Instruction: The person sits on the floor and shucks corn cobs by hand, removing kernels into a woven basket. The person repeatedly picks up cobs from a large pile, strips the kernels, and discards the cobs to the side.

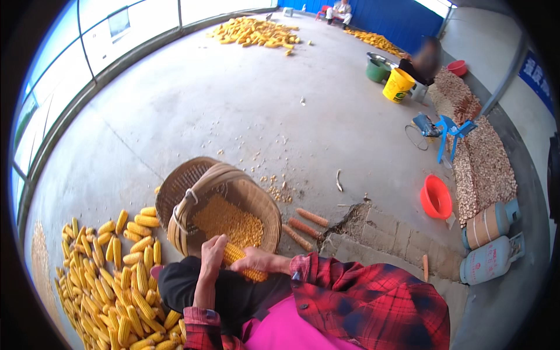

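Observation:
A yellow ear of corn (234, 253) is held over my lap at the near rim of a woven bamboo basket (175, 236). My right hand (253, 260) wraps around its middle, and the lower end sticks out below the fingers. My left hand (212, 251) grips the upper end from the other side, its thumb lying along the cob. Loose corn kernels (229, 221) cover the basket's bottom. The basket has a broad arched handle (205, 186) tied with pale cord. On my left spreads a large pile of husked corn ears (127, 302).
Several stripped cobs (306, 227) lie right of the basket beside broken concrete (350, 218). Farther right are a red basin (436, 197), gas cylinders (485, 261), a blue stool (453, 131) and a cob heap (485, 162). A blurred person (422, 63) sits near a yellow bucket (398, 85).

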A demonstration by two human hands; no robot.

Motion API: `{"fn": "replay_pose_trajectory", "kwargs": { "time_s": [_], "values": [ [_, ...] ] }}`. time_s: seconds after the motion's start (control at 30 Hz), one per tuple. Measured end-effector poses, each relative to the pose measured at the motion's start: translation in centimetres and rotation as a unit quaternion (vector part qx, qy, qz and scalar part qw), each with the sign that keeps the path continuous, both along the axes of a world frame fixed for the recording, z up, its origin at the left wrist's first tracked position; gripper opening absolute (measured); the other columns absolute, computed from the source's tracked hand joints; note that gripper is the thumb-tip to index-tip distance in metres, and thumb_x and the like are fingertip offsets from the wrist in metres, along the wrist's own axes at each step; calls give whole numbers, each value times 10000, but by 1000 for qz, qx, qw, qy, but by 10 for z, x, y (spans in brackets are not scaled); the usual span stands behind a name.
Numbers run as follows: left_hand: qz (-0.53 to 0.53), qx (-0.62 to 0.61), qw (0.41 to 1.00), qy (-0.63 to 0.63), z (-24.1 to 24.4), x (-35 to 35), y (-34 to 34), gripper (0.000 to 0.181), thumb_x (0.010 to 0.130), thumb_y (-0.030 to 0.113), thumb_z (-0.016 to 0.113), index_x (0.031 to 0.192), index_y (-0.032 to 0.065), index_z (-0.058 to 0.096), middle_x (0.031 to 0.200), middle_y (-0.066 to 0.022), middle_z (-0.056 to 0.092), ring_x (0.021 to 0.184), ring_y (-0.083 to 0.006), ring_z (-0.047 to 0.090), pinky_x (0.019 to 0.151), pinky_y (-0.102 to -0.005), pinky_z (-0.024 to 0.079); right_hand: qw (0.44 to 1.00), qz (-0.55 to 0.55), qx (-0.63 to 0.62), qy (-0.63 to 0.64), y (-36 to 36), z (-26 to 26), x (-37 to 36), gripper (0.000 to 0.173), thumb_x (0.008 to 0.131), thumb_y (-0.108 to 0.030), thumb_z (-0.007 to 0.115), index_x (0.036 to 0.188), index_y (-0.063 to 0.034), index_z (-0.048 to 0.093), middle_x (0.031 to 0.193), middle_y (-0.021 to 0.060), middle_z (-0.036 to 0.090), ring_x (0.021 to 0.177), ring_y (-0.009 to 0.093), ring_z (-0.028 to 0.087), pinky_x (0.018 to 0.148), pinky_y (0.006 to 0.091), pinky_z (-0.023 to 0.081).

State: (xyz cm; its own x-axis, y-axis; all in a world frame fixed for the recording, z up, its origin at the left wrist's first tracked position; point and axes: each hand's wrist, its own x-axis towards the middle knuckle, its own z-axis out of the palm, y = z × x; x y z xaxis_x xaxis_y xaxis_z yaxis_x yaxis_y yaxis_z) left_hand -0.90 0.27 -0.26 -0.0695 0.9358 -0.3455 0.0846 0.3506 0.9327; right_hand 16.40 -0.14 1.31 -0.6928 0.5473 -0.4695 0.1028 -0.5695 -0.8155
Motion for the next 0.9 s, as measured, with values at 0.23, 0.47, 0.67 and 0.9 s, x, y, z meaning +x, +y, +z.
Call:
{"fn": "replay_pose_trajectory", "kwargs": {
  "time_s": [0.23, 0.47, 0.67, 0.9],
  "values": [
    [37, -61, 997, 13, -17, -11, 15, 459, 932, 428, 510, 799, 14, 655, 597, -26, 541, 535, -127, 524, 533, -279, 444, 939, 31, 277, -203, -5, 8, -13, 433, 718, -298, 689, 1006, 10, 594, 768, 52, 616, 679, 161, 608, 634, 302, 493],
    [-52, 2, 998, 27, -13, -3, 3, 352, 865, 350, 610, 797, 5, 611, 685, -7, 572, 601, -97, 513, 532, -267, 419, 994, 20, 72, -77, 3, -3, -5, 378, 715, -284, 688, 942, 9, 615, 758, 59, 615, 655, 152, 580, 598, 286, 468],
    [4, -20, 999, -49, -5, -4, 4, 304, 876, 238, 549, 705, -3, 619, 645, -22, 575, 540, -106, 506, 517, -257, 403, 978, 4, 183, -105, -4, -12, -13, 383, 704, -268, 702, 946, 17, 615, 803, 93, 642, 697, 177, 610, 636, 310, 492],
    [67, -101, 991, -63, -1, -7, 5, 517, 923, 460, 532, 765, -16, 655, 682, -46, 605, 593, -128, 546, 546, -268, 434, 990, -9, 116, -79, 4, -28, -14, 405, 696, -294, 714, 939, 16, 619, 827, 97, 638, 728, 176, 606, 653, 299, 487]
  ]
}}
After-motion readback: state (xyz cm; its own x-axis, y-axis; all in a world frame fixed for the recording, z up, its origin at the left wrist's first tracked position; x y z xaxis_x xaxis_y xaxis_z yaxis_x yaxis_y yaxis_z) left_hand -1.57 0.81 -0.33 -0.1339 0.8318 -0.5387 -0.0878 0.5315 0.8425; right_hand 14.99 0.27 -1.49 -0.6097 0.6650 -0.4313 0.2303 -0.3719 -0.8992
